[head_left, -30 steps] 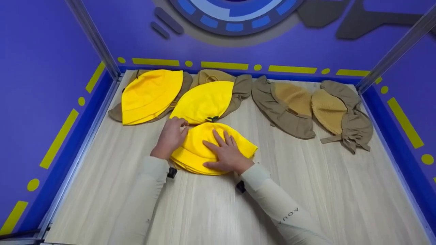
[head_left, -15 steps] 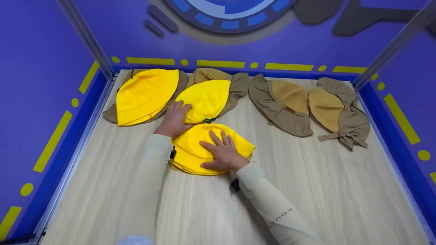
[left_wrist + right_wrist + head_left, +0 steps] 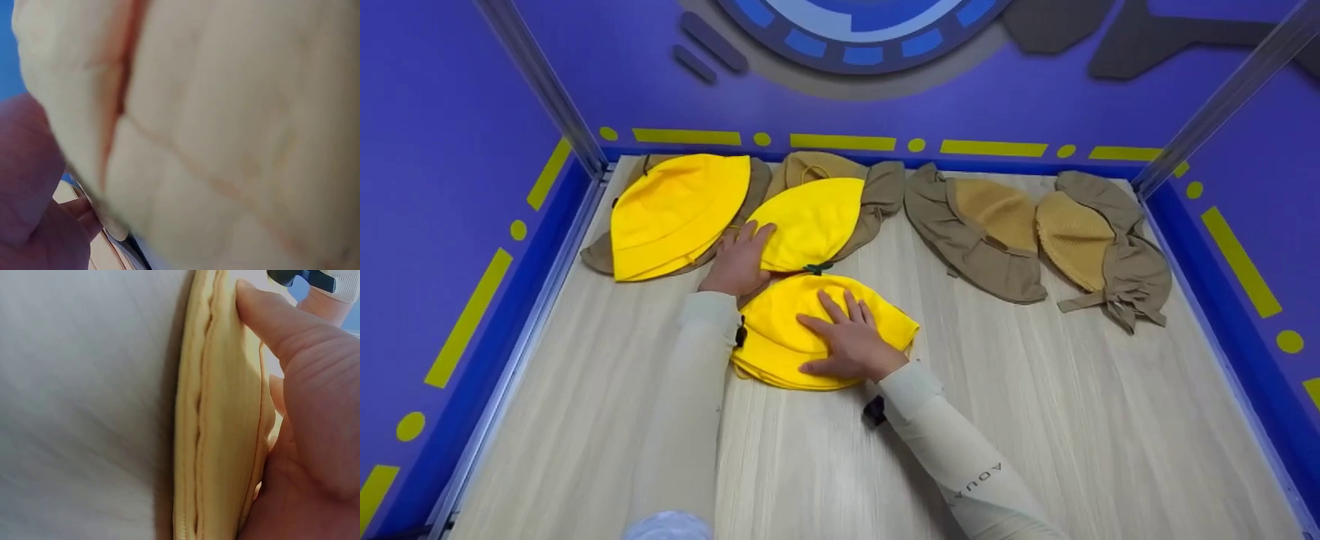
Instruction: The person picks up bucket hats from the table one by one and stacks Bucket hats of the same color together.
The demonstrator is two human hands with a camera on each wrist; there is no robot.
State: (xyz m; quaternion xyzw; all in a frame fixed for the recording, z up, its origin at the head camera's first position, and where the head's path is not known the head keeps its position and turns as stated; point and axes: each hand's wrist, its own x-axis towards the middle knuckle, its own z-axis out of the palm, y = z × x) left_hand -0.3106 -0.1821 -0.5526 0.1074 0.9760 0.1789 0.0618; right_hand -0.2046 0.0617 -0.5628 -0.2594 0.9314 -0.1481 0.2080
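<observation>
A yellow bucket hat [image 3: 787, 307] lies folded flat at the middle of the table, its brim layers stacked toward me. My right hand [image 3: 851, 343] rests on it with spread fingers; in the right wrist view the thumb [image 3: 270, 315] lies along the layered yellow brim [image 3: 225, 416]. Just behind is a second yellow hat [image 3: 817, 217] with a dark green piece [image 3: 817, 268] at its lower edge. My left hand [image 3: 737, 259] touches that hat's left side, fingers extended. In the left wrist view, pale cloth close to the camera hides most of this contact.
At the back left, another yellow hat [image 3: 682, 210] lies over a brown one [image 3: 598, 253]. A tan-and-brown hat [image 3: 883, 187] is partly under the second yellow hat. Two more tan-and-brown hats, one wide-brimmed [image 3: 990, 259] and one with ties [image 3: 1136, 270], lie at right. Blue walls enclose the table.
My left hand has moved up from the front hat's left edge to the hat behind, its fingers straightening. The right hand stays on the front hat. The head view has shifted slightly.
</observation>
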